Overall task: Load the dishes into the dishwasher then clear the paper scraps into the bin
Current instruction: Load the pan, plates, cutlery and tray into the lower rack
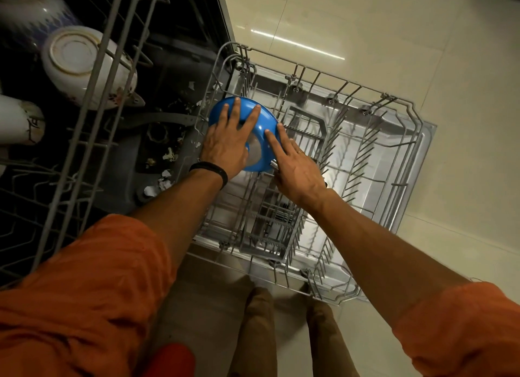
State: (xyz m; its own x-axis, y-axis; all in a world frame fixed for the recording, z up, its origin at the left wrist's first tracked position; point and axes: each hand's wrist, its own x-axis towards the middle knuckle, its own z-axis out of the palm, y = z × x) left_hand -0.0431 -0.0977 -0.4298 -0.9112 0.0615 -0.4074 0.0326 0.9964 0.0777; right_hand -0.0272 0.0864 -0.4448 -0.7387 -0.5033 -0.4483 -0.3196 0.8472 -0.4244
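Note:
A blue pan (260, 129) lies upside down at the back left corner of the pulled-out lower dishwasher rack (405, 140). My left hand (229, 140) lies flat on its base with the fingers spread. My right hand (295, 165) touches the pan's right rim with straight fingers, over the pan's metal handle stub (273, 164). Paper scraps (161, 184) lie on the dishwasher's dark floor to the left of the rack.
The upper rack (92, 75) sticks out at the left, holding upside-down white bowls (84, 64) and a cup (17, 118). A grey cutlery basket (270, 224) sits at the lower rack's front. The open door (380, 168) lies under the rack. Tiled floor (422, 39) spreads to the right.

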